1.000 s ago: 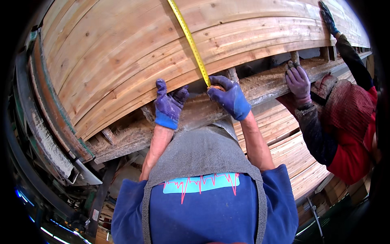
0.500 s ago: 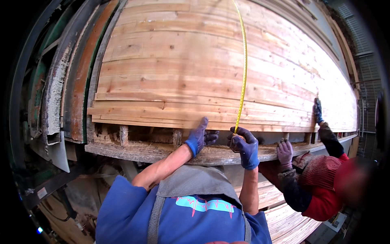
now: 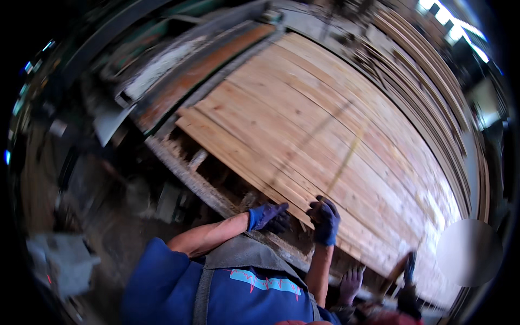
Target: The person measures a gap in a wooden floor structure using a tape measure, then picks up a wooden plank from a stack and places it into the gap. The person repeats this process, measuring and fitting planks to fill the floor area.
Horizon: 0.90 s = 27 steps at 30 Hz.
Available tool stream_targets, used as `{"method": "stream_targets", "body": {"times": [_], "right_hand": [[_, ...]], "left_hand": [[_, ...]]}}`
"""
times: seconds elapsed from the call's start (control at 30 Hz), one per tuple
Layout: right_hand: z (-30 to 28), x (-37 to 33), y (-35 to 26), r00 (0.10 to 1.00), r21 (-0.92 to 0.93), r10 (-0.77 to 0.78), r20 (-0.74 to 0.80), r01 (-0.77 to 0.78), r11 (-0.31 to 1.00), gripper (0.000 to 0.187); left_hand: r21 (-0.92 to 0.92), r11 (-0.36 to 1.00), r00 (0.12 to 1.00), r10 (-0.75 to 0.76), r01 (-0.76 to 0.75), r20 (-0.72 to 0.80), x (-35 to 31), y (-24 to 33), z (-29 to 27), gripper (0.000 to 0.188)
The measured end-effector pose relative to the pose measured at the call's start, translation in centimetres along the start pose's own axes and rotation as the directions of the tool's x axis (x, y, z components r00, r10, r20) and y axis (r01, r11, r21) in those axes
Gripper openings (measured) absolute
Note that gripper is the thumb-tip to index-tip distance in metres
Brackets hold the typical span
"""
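Note:
A bed of pale wooden boards point(image 3: 303, 108) lies side by side before me. My right hand point(image 3: 325, 221), in a dark blue glove, is closed at the near edge on the end of a yellow tape measure point(image 3: 346, 157). The tape runs away from it across the boards and looks blurred. My left hand point(image 3: 269, 216), gloved in the same blue, is beside the near board edge. Its thumb sticks out toward the right, apart from darker fingers partly hidden behind it; I see nothing held there.
At the lower right a co-worker's gloved hand point(image 3: 352, 281) is by the near edge, another hand point(image 3: 410, 268) on the boards. A rusty metal rail point(image 3: 200, 78) runs along the left end. Long timber strips point(image 3: 417, 92) line the far side. A rough support beam point(image 3: 187, 176) borders the near side.
My view has swung, so the boards now slant down toward the right and more of the left floor shows. My right hand keeps hold of the tape; my left stays near the edge.

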State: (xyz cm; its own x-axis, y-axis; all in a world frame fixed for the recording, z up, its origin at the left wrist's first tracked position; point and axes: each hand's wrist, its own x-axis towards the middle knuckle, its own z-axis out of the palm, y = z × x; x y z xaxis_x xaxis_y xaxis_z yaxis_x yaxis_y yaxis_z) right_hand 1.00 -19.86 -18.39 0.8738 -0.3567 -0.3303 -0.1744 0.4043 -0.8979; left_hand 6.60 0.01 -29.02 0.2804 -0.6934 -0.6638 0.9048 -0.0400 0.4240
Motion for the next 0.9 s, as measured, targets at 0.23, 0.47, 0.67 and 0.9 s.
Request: {"method": "stream_targets", "body": {"times": [0.23,0.47,0.67,0.9], "right_hand": [[-2.1,0.2,0.8,0.985,-0.100,0.067,0.161,-0.051,0.994,0.044],[3.7,-2.8,5.4,0.891,-0.289,0.234,0.389,-0.123,0.949,0.036],[11.3,-3.2,8.0,0.816,-0.647,-0.200,0.543,0.558,0.520,0.051],[24.0,-2.4,6.6,0.651,-0.545,-0.296,0.699,0.752,0.370,0.065]], "left_hand": [[0.050,0.919,0.897,0.393,-0.391,-0.201,-12.2,-1.7,1.9,0.062],[0.847,0.226,0.447,0.894,-0.482,0.016,-10.8,-4.0,2.0,0.051],[0.594,0.596,0.673,0.730,-0.541,-0.120,-11.9,1.1,-2.8,0.035],[0.234,0.702,0.655,0.712,-0.673,-0.252,-12.8,5.7,-12.6,0.038]]}}
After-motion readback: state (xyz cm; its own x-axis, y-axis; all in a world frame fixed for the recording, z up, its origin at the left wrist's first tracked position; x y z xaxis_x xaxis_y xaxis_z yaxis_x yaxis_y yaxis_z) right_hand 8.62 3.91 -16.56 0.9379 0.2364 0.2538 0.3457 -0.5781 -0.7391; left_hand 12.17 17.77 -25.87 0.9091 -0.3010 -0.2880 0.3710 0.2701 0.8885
